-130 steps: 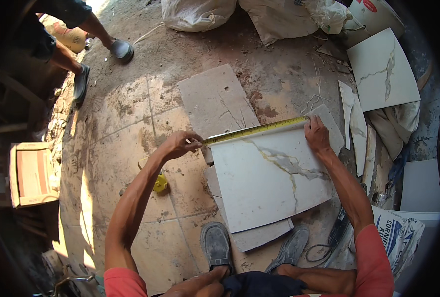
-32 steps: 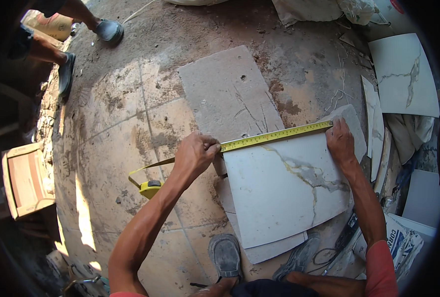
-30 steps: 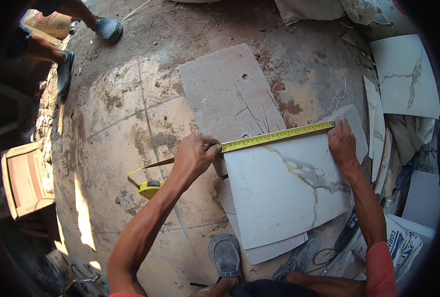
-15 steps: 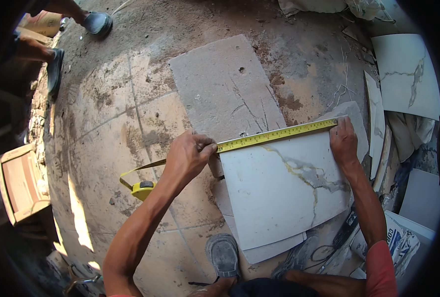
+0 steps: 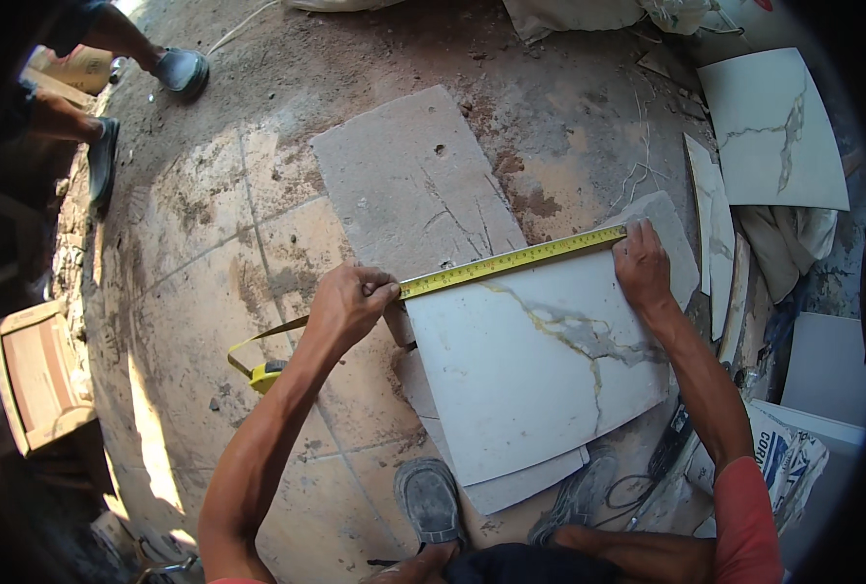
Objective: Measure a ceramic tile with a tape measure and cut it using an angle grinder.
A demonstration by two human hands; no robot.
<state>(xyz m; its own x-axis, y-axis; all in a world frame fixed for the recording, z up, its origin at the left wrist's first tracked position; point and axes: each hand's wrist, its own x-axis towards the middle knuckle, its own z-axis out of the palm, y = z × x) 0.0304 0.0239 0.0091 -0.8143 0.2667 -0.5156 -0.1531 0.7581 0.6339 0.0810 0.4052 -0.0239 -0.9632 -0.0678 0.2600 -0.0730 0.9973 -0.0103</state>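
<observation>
A white marble-patterned tile (image 5: 511, 380) lies on rough grey-beige slabs (image 5: 404, 170) in front of my feet. A yellow tape measure (image 5: 511, 261) stretches along its far edge. My left hand (image 5: 353, 302) pinches the tape at the tile's far-left corner, with thumb and fingers together. My right hand (image 5: 644, 258) has its curled fingers on the tape's other end at the far-right corner. From my left hand the tape loops down to its yellow case (image 5: 265, 378), which rests on the dirty floor tiles (image 5: 209, 292) beside my left forearm.
Another person's legs and shoes (image 5: 180, 73) are at top left. An open cardboard box (image 5: 38, 375) sits at left. More marble tiles (image 5: 764, 127), cut strips (image 5: 705, 234), sacks (image 5: 569, 15), a printed bag (image 5: 783, 457) and a dark tool with a cable (image 5: 666, 448) line the top and right.
Since the oldest frame, my left hand has closed in tighter on the tape, and more tape loops out to the case. Over the last second only the view has shifted slightly.
</observation>
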